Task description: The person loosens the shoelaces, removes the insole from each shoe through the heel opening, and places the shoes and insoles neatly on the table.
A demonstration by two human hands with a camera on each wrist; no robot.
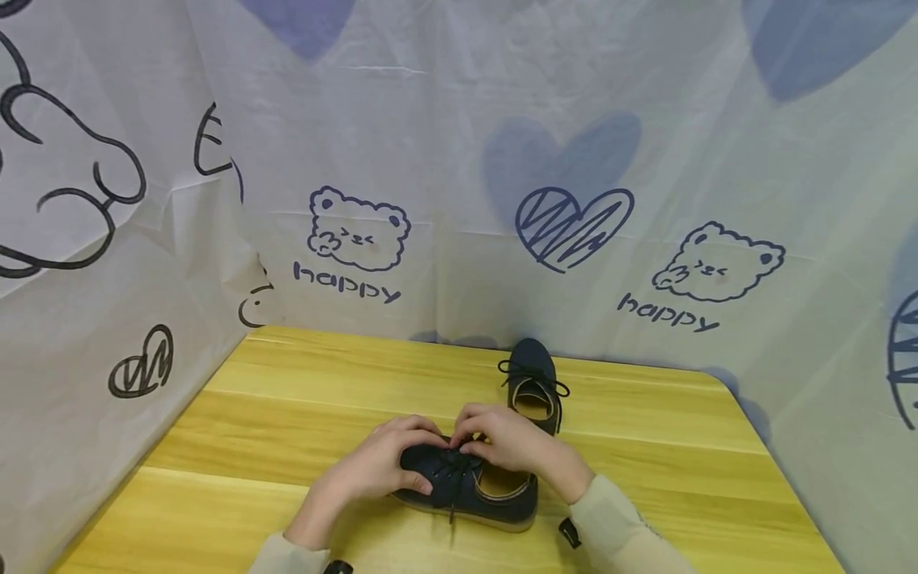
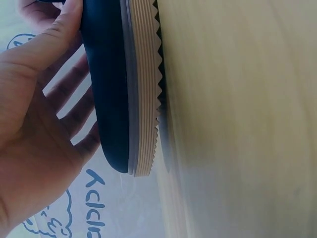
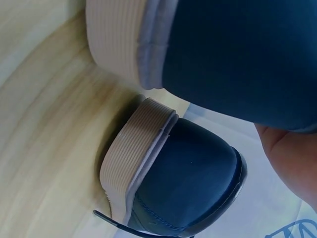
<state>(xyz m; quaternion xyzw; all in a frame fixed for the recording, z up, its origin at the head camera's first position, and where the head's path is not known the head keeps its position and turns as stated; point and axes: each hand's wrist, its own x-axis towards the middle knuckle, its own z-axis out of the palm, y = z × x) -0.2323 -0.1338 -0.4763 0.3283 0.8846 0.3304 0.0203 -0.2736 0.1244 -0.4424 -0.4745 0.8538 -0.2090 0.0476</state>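
A dark navy lace-up shoe [image 1: 495, 508] with a pale ridged sole sits sideways on the table, toe to the left. My left hand [image 1: 387, 456] holds its front part, thumb on the near side and fingers on the far side. In the left wrist view the thumb [image 2: 67, 20] lies against the navy upper [image 2: 106, 89]. My right hand [image 1: 505, 437] reaches over the shoe opening and pinches the dark shoelace [image 1: 453, 464] at the tongue. In the right wrist view the heel of this shoe [image 3: 233, 54] fills the top and hides the fingertips.
The matching shoe [image 1: 532, 363], its lace in a bow, stands just behind, toe toward the back; its heel [image 3: 183, 173] shows in the right wrist view. A yellow wood-grain table [image 1: 287, 399] lies beneath. Printed white cloth [image 1: 445, 159] hangs at the back and sides.
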